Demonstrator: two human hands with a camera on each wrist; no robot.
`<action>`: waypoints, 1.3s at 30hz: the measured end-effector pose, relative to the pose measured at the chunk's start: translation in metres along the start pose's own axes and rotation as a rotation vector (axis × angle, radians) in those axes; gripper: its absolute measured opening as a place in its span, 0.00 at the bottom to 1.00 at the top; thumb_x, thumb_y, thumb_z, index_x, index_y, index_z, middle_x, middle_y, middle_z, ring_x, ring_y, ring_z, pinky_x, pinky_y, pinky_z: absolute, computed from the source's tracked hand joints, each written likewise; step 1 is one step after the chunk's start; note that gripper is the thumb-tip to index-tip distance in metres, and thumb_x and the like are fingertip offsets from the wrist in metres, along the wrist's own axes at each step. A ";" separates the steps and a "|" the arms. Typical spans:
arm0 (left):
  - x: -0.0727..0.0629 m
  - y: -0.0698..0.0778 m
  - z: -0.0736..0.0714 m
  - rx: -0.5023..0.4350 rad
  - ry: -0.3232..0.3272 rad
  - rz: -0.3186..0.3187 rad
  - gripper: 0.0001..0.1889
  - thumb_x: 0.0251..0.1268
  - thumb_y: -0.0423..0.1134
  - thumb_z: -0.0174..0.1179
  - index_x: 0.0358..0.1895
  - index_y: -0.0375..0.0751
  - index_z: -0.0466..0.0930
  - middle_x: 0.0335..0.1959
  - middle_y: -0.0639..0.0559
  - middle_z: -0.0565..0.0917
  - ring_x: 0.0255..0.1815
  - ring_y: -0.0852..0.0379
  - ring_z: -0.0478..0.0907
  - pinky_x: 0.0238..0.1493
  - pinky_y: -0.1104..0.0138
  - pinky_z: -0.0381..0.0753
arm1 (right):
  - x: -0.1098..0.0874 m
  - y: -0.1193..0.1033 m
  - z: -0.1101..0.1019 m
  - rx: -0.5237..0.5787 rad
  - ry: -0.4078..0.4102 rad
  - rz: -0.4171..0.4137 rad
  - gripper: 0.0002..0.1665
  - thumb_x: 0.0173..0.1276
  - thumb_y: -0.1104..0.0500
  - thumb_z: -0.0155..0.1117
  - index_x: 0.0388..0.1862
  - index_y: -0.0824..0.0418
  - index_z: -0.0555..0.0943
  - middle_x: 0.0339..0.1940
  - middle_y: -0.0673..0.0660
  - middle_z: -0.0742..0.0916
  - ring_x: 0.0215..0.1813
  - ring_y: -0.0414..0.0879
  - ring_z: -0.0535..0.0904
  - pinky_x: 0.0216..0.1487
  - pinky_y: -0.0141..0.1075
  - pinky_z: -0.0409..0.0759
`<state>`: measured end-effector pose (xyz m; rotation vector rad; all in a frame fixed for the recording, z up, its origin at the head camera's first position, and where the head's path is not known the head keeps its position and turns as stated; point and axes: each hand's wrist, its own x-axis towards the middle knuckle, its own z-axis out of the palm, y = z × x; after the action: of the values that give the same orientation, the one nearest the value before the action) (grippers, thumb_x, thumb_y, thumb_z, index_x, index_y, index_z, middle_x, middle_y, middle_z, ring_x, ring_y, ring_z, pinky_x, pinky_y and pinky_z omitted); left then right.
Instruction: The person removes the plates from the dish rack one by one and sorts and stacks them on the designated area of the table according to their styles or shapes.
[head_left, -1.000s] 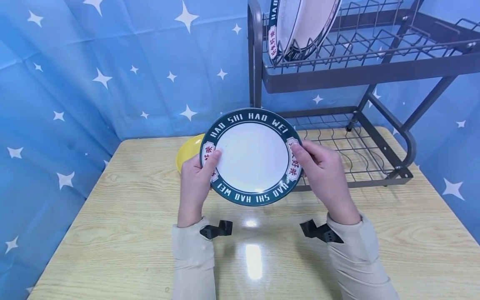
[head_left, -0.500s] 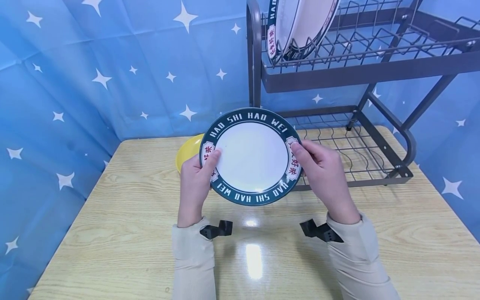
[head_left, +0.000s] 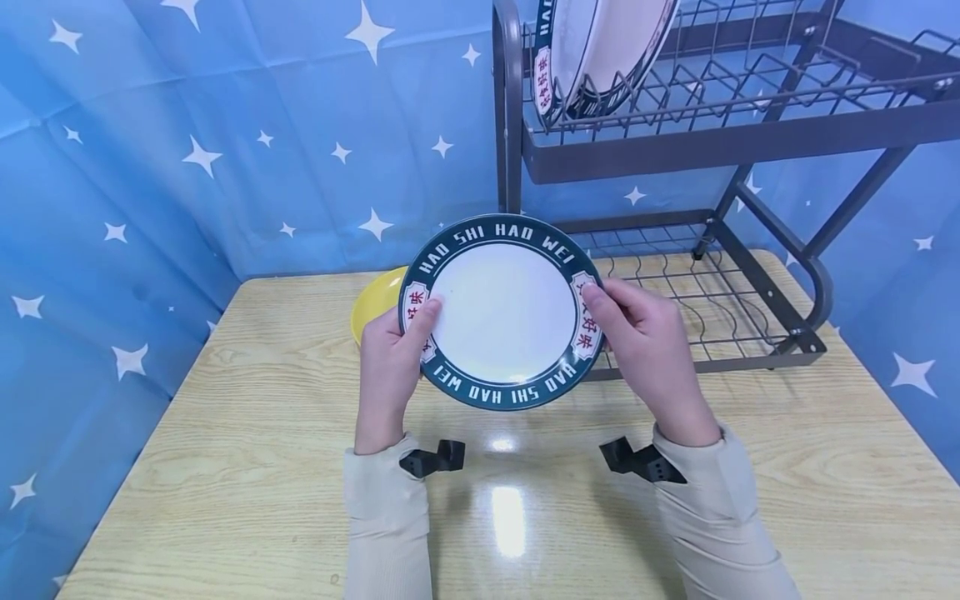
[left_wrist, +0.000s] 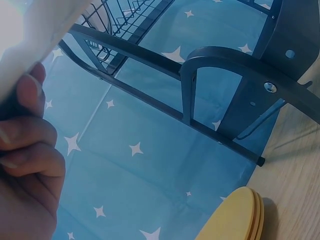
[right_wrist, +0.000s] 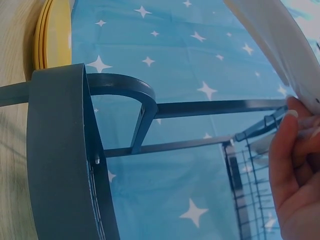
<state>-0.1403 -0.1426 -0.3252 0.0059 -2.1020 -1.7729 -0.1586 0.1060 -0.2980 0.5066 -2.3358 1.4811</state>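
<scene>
A round white plate point(head_left: 504, 312) with a dark green rim, white lettering and red characters is held up over the table, its face tilted toward the head camera. My left hand point(head_left: 388, 367) grips its left edge, thumb on the front of the rim. On the opposite edge, my right hand point(head_left: 651, 350) pinches the rim the same way, the other fingers going behind. In the left wrist view, curled fingers of the left hand point(left_wrist: 30, 160) support the underside. The right wrist view has the right hand point(right_wrist: 297, 170) at the plate's edge point(right_wrist: 280, 35).
Behind the plate, partly covered, stands a yellow stack of dishes point(head_left: 373, 308) on the wooden table point(head_left: 262, 467). A dark two-tier metal rack point(head_left: 712, 137) rises at the back right, with green-rimmed plates point(head_left: 592, 58) upright at the left of its upper tier. A blue starred curtain point(head_left: 247, 192) hangs behind.
</scene>
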 end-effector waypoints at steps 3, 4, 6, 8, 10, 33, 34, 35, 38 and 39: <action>0.000 0.000 0.000 -0.003 -0.002 -0.003 0.22 0.55 0.58 0.55 0.43 0.45 0.81 0.31 0.51 0.84 0.29 0.54 0.81 0.23 0.66 0.78 | 0.000 0.000 0.000 -0.002 0.003 0.000 0.17 0.66 0.46 0.51 0.36 0.56 0.80 0.19 0.52 0.77 0.22 0.45 0.69 0.19 0.32 0.67; 0.000 0.000 0.000 -0.002 -0.003 -0.003 0.22 0.55 0.58 0.55 0.43 0.45 0.81 0.31 0.51 0.84 0.29 0.54 0.81 0.22 0.66 0.78 | 0.000 0.000 0.001 -0.001 0.003 0.001 0.17 0.66 0.46 0.51 0.36 0.56 0.80 0.20 0.52 0.77 0.22 0.45 0.69 0.19 0.32 0.67; 0.000 0.000 -0.001 0.003 -0.006 -0.001 0.23 0.55 0.59 0.55 0.43 0.45 0.81 0.31 0.51 0.84 0.28 0.54 0.81 0.22 0.66 0.78 | 0.000 0.000 0.001 0.003 0.004 0.001 0.17 0.66 0.46 0.51 0.36 0.56 0.80 0.20 0.52 0.77 0.22 0.45 0.69 0.19 0.32 0.67; 0.000 0.001 -0.001 0.013 -0.006 -0.001 0.23 0.55 0.59 0.55 0.42 0.45 0.81 0.30 0.51 0.84 0.28 0.54 0.81 0.21 0.67 0.77 | 0.000 0.000 0.001 0.008 0.002 0.001 0.17 0.66 0.47 0.51 0.39 0.56 0.80 0.21 0.52 0.77 0.22 0.45 0.70 0.20 0.31 0.68; -0.001 0.005 -0.001 0.022 -0.001 -0.009 0.23 0.56 0.59 0.54 0.43 0.44 0.81 0.30 0.50 0.84 0.28 0.54 0.81 0.22 0.67 0.77 | 0.000 0.000 0.001 0.020 0.008 0.000 0.17 0.67 0.48 0.50 0.42 0.56 0.80 0.22 0.53 0.78 0.22 0.45 0.70 0.20 0.30 0.69; -0.005 0.011 -0.022 0.002 0.182 0.040 0.19 0.61 0.51 0.53 0.44 0.39 0.80 0.33 0.47 0.84 0.27 0.56 0.81 0.19 0.73 0.74 | -0.004 -0.029 -0.009 0.151 0.095 -0.112 0.16 0.70 0.59 0.46 0.48 0.63 0.77 0.15 0.58 0.71 0.18 0.44 0.69 0.23 0.31 0.73; -0.004 0.010 -0.023 -0.004 0.188 0.044 0.19 0.62 0.51 0.53 0.44 0.39 0.80 0.33 0.47 0.84 0.28 0.56 0.81 0.20 0.73 0.75 | -0.004 -0.029 -0.009 0.154 0.099 -0.118 0.16 0.70 0.59 0.46 0.48 0.63 0.77 0.15 0.58 0.71 0.18 0.44 0.69 0.23 0.31 0.74; -0.004 0.010 -0.023 -0.012 0.191 0.048 0.18 0.62 0.50 0.53 0.44 0.39 0.80 0.33 0.47 0.84 0.29 0.56 0.82 0.21 0.73 0.76 | -0.005 -0.029 -0.009 0.153 0.104 -0.122 0.15 0.70 0.60 0.46 0.49 0.63 0.77 0.15 0.58 0.71 0.18 0.44 0.69 0.24 0.31 0.74; -0.003 0.007 -0.023 -0.046 0.198 0.071 0.17 0.62 0.48 0.53 0.45 0.40 0.80 0.34 0.46 0.84 0.31 0.55 0.82 0.25 0.72 0.78 | -0.005 -0.028 -0.012 0.173 0.120 -0.142 0.15 0.69 0.61 0.46 0.50 0.63 0.77 0.16 0.57 0.71 0.18 0.44 0.68 0.24 0.31 0.73; -0.001 0.005 -0.024 -0.058 0.199 0.078 0.17 0.62 0.48 0.53 0.45 0.40 0.80 0.34 0.46 0.84 0.32 0.55 0.82 0.26 0.71 0.78 | -0.005 -0.028 -0.012 0.183 0.129 -0.153 0.15 0.69 0.62 0.46 0.50 0.64 0.77 0.16 0.57 0.71 0.18 0.44 0.68 0.24 0.31 0.73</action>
<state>-0.1310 -0.1639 -0.3183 0.0806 -1.8855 -1.7120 -0.1407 0.1070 -0.2732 0.6034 -2.0274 1.6117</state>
